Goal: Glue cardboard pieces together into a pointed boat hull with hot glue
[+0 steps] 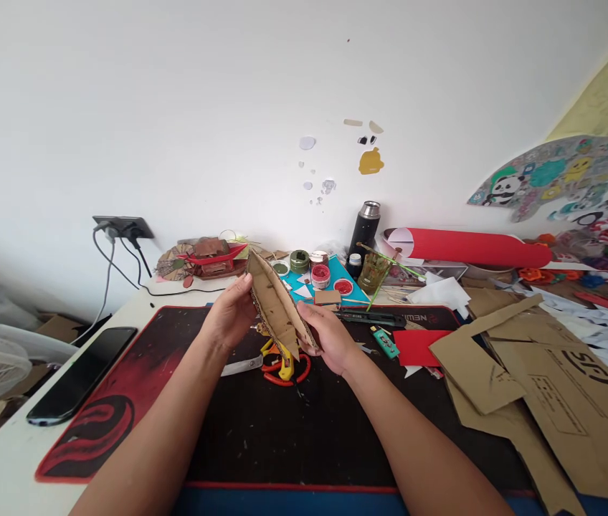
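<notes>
Between my two hands a folded cardboard boat-like shape [274,301] is held tilted above the desk mat, its hollow side facing me. My left hand [231,308] grips its left edge, thumb along the rim. On the other side my right hand [325,333] pinches the lower right edge; some fingertips are hidden behind the cardboard. Below it, partly covered, lie scissors with red and yellow handles [287,365]. A pale strip-like tool [242,365] rests left of them.
Cut cardboard pieces [562,401] pile up at the right. Paint jars [321,276] stand on a blue sheet [358,292] at the back, near a black flask [365,229] and a brush cup [375,271]. A phone [82,374] lies left; a green lighter [386,342] and a box cutter [371,317] lie right.
</notes>
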The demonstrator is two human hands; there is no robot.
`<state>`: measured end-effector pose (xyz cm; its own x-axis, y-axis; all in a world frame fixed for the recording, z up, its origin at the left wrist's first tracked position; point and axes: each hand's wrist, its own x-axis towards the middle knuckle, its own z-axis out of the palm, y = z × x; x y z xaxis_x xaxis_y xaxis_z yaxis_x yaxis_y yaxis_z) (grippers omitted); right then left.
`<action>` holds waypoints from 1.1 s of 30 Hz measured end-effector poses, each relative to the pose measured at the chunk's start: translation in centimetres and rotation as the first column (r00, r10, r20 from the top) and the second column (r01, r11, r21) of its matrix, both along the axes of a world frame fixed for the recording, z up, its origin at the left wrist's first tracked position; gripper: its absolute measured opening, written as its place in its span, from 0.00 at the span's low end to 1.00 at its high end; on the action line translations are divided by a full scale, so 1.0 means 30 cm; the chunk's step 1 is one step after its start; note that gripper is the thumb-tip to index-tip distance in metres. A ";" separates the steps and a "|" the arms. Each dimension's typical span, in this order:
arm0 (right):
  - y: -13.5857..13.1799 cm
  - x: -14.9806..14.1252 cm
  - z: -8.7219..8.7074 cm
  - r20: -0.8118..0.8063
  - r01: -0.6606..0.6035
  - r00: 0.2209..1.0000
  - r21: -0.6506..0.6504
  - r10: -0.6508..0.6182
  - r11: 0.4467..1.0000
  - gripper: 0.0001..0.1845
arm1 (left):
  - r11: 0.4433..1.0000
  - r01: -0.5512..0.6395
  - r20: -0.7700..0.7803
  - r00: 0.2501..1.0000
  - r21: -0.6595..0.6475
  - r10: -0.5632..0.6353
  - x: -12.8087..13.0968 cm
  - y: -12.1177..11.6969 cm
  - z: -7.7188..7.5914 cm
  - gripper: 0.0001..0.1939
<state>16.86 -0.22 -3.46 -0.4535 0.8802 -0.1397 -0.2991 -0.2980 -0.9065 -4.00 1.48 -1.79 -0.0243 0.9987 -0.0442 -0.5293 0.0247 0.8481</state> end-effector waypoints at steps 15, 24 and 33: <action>-0.009 -0.014 0.002 0.032 -0.018 0.999 -0.056 0.020 0.998 0.32 | 0.991 0.130 0.030 0.991 -0.002 -0.130 0.021 0.002 -0.024 0.28; -0.015 -0.021 0.001 0.030 -0.008 1.000 -0.049 0.010 0.999 0.33 | 0.983 0.182 0.095 0.979 -0.030 -0.178 0.024 -0.008 -0.029 0.26; -0.018 -0.026 0.004 0.148 0.025 0.988 0.109 -0.041 0.994 0.35 | 0.989 0.121 0.149 0.983 -0.087 -0.107 0.013 -0.014 -0.022 0.23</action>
